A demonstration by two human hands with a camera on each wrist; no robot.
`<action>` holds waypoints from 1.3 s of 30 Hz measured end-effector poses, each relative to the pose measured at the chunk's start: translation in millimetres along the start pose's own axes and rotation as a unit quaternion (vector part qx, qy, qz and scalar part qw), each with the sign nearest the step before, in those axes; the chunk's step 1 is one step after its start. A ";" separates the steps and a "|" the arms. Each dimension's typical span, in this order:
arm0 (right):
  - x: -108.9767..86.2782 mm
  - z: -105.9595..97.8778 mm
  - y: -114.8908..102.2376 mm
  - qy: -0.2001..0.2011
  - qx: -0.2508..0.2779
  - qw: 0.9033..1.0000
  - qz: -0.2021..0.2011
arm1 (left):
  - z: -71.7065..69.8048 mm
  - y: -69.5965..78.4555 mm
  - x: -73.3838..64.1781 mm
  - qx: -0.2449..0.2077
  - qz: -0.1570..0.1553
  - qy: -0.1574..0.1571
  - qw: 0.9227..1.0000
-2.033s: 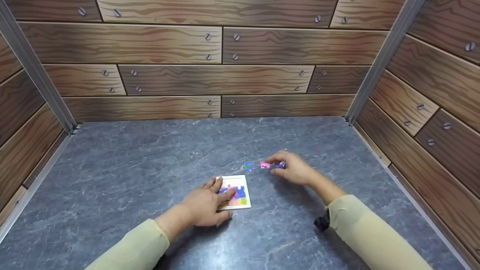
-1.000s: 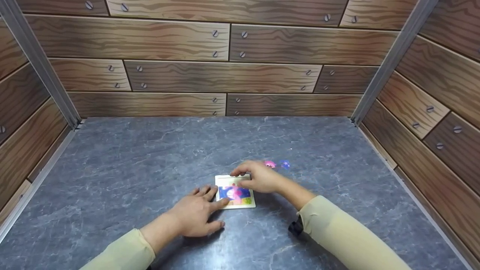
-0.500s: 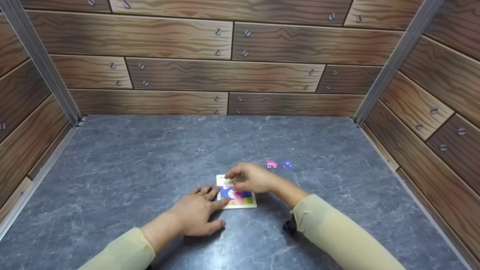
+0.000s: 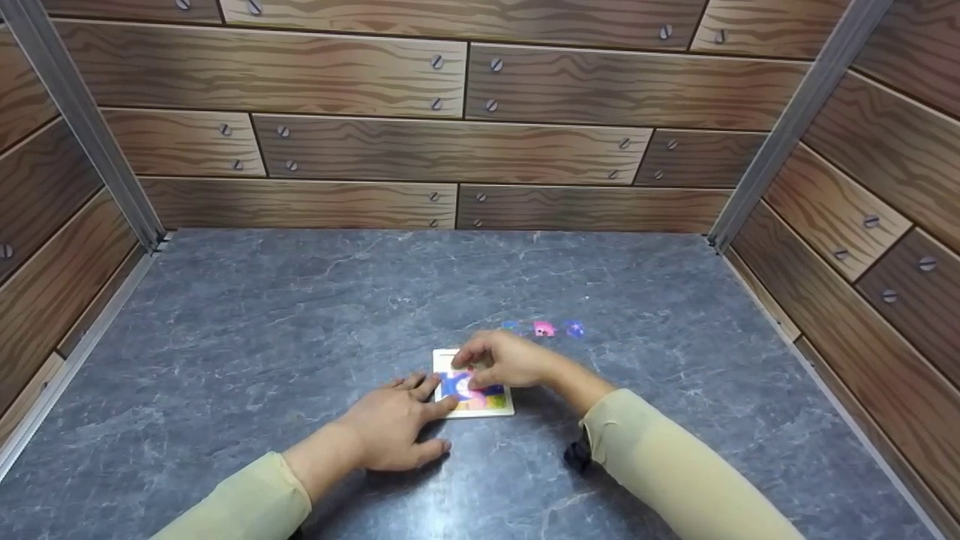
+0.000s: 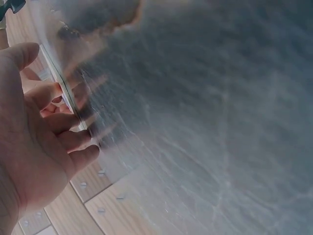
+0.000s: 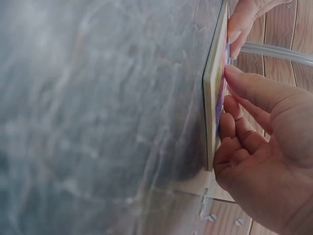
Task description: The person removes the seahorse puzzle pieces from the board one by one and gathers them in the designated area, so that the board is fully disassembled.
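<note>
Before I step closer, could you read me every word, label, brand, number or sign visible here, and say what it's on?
Readable text: none.
Puzzle board: a faint mark near its far edge is too small to identify as writing; the left hand and right hand hide parts.
Pink piece and blue piece: too small to make out any lettering.
Back wall: wood grain and screw heads only.

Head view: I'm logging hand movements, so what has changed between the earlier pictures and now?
The right hand moved left and toward the person, from near the pink piece to the puzzle board; whether it holds anything can't be told. The left hand drew back leftward, baring more of the puzzle board. The puzzle board, pink piece, purple piece and blue piece stayed put.
</note>
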State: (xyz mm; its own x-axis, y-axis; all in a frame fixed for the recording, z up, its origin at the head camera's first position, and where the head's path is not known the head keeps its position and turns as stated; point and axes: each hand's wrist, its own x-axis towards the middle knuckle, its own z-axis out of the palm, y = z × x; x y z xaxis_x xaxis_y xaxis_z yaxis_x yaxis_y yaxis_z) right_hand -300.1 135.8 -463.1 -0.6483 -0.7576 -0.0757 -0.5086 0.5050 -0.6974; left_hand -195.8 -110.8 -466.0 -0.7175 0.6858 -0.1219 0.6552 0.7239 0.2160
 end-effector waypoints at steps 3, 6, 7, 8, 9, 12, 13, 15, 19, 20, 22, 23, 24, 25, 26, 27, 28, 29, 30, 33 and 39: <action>-0.5 0.6 4.5 -0.001 0.018 1.000 0.001 | 1.1 -0.3 0.7 -0.001 0.002 0.003 1.000; -1.0 1.0 7.0 -0.002 0.030 1.000 0.003 | 1.9 -0.4 0.6 0.002 0.005 0.008 1.000; -1.1 0.8 7.5 -0.004 0.034 0.999 0.004 | 2.2 -0.6 0.7 0.003 0.006 0.010 1.000; -1.2 0.8 7.6 -0.004 0.037 0.999 0.005 | 2.4 -0.6 0.7 0.004 0.007 0.013 1.000; -1.3 0.7 7.8 -0.005 0.040 0.999 0.004 | 2.5 -0.7 0.7 0.005 0.008 0.015 1.000; -0.8 0.7 7.8 -0.007 0.051 0.999 0.001 | 2.8 -0.9 0.7 0.005 0.010 0.021 1.000; -0.7 0.8 7.8 -0.008 0.053 0.999 0.000 | 2.7 -0.8 0.7 0.006 0.010 0.022 1.000; -0.7 0.7 7.7 -0.009 0.056 0.998 0.000 | 2.6 -0.7 0.6 0.006 0.011 0.025 1.000; -1.1 0.6 7.0 -0.012 0.059 0.998 0.003 | 2.3 -0.2 0.7 0.004 0.010 0.026 1.000; -1.2 0.7 6.8 -0.012 0.059 0.998 0.004 | 2.4 -0.2 0.8 0.002 0.010 0.026 1.000; -1.5 1.2 7.0 -0.012 0.059 0.998 0.005 | 2.9 -0.2 1.2 -0.001 0.009 0.024 1.000; -1.8 1.6 7.0 -0.013 0.059 0.998 0.004 | 3.1 -0.1 1.3 -0.003 0.008 0.023 1.000; -1.8 2.1 7.5 -0.014 0.059 0.998 0.005 | 3.5 0.1 1.3 -0.004 0.007 0.023 1.000; -1.7 2.3 7.7 -0.014 0.058 0.998 0.005 | 3.6 0.0 1.5 -0.006 0.007 0.022 1.000; -1.6 2.5 8.1 -0.015 0.058 0.998 0.005 | 3.8 -0.1 1.6 -0.006 0.006 0.021 1.000; -1.5 2.6 8.2 -0.016 0.058 0.998 0.006 | 4.0 -0.1 1.6 -0.007 0.005 0.021 1.000; -1.4 2.8 8.3 -0.016 0.058 0.998 0.006 | 4.2 -0.1 1.7 -0.006 0.004 0.019 1.000; -1.3 3.1 8.2 -0.017 0.057 0.998 0.006 | 4.3 0.0 1.7 -0.006 0.002 0.018 1.000; -1.0 3.2 8.3 -0.017 0.057 0.998 0.006 | 4.4 0.1 1.7 -0.006 0.000 0.016 1.000; -0.7 3.0 7.7 -0.018 0.060 0.998 0.007 | 4.3 0.6 1.6 -0.003 -0.001 0.013 1.000; 0.1 2.3 8.5 -0.013 0.057 0.998 0.005 | 1.7 1.1 1.6 -0.004 0.001 0.011 1.000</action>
State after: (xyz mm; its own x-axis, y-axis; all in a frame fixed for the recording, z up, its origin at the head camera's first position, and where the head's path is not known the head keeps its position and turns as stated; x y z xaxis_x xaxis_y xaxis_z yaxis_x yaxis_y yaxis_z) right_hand -303.2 139.1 -470.7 -0.6374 -0.7639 -0.1015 -0.4324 0.4635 -0.7734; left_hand -195.8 -108.7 -467.6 -0.7217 0.6848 -0.1010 0.6543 0.7225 0.2234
